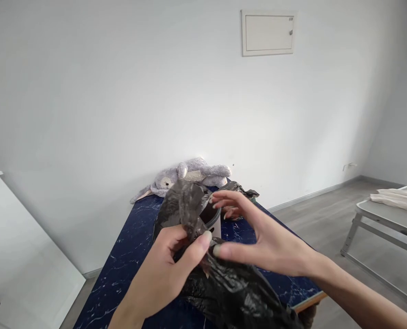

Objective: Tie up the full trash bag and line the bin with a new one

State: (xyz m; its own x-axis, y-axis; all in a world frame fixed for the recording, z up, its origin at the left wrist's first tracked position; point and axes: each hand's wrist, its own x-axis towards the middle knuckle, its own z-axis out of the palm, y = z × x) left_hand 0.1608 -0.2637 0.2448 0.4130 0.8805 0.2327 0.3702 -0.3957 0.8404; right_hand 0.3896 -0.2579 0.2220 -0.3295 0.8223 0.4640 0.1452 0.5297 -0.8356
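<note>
A thin black plastic bag [244, 292] hangs in loose folds over the near part of the table, its upper part gathered in front of a bin. My left hand [169, 265] pinches the bag's edge between thumb and fingers. My right hand [254, 228] is held with thumb and fingers apart; its thumb lies against the bag and its fingertips are by the bin's rim. The bin [215, 224], light-sided with a dark grey rim, stands on the table, mostly hidden behind the bag and hands.
The table has a dark blue marble-patterned top [128, 242]. A grey plush rabbit [192, 173] lies at its far edge by the wall. Another crumpled dark bag [237, 189] sits behind the bin. Right is a grey folding stand [388, 214] with pale cloth [398, 199]; left, a white cabinet [28, 256].
</note>
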